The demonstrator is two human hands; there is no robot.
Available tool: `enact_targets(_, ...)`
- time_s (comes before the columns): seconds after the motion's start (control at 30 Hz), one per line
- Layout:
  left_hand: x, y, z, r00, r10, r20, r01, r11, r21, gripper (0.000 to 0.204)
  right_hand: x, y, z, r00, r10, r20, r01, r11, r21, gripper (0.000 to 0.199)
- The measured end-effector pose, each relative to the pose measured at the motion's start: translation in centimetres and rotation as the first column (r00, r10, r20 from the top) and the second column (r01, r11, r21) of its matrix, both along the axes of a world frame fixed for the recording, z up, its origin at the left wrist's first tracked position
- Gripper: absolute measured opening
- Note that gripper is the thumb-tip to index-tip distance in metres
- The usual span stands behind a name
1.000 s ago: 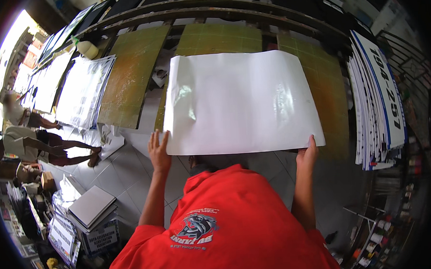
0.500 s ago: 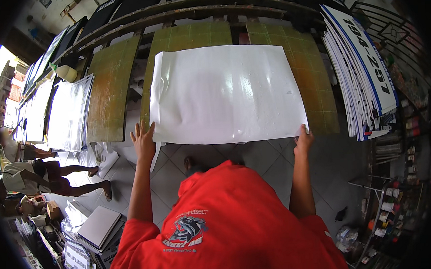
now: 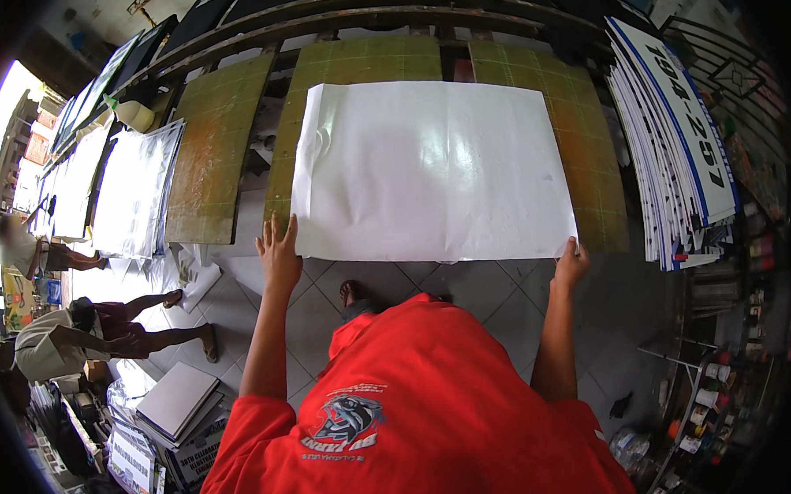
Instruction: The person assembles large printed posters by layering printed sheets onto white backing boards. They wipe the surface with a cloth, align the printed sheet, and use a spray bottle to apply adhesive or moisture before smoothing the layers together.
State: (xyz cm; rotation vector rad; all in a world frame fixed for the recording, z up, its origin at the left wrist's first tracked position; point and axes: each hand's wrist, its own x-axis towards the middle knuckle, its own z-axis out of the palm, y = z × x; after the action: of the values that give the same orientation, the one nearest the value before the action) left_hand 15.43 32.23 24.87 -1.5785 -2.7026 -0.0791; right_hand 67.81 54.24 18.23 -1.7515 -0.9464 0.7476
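Note:
A large glossy white sheet (image 3: 427,166) lies spread over green gridded cutting mats (image 3: 361,67) that lean on a rack. My left hand (image 3: 278,252) rests flat with fingers spread at the sheet's lower left corner. My right hand (image 3: 572,262) pinches the sheet's lower right corner. My red shirt (image 3: 403,414) fills the lower middle of the view, and my sandalled foot (image 3: 351,295) shows on the tiled floor below the sheet.
A stack of white sign boards (image 3: 682,137) leans at the right. More mats and glossy sheets (image 3: 137,188) line the left. A person (image 3: 73,332) sits on the floor at the left, by stacked boards (image 3: 177,402). Shelves of small bottles (image 3: 720,392) stand lower right.
The white sheet has moved up and forward and now lies flat across the green mats. My left hand has opened flat on its corner; my right keeps its corner.

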Motion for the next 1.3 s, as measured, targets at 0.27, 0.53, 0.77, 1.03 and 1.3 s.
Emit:
enact_targets(0.27, 4.6, -3.4, -1.4, 0.990, 0.046, 0.135, -0.093, 0.927, 0.364, 0.091, -0.3, -1.1, 1.4, 0.993, -0.002, 0.115, -0.010, 0.995, 0.103, 0.025)
enact_targets(0.53, 6.2, 1.6, -0.7, 0.970, -0.237, 0.044, 0.231, 0.966, 0.117, 0.094, 1.0, -0.5, 1.4, 0.978, 0.042, 0.202, -0.063, 0.993, 0.095, 0.019)
enact_targets(0.77, 5.7, 1.8, 0.3, 0.963, -0.243, 0.113, 0.241, 0.970, 0.026, 0.097, 0.7, -0.8, 1.8, 0.939, 0.024, 0.343, -0.065, 0.992, 0.108, 0.021)
enact_targets(1.03, 4.7, 5.9, 2.2, 0.959, -0.206, 0.195, 0.155, 0.956, 0.247, 0.068, 1.1, -1.7, 1.8, 0.912, 0.003, 0.410, -0.025, 0.999, 0.047, 0.020)
enact_targets(1.3, 1.0, 18.4, 0.1, 0.965, -0.224, 0.138, 0.215, 0.974, 0.075, 0.085, 1.2, -1.0, 1.6, 0.888, 0.027, 0.458, -0.051, 0.998, 0.042, 0.020)
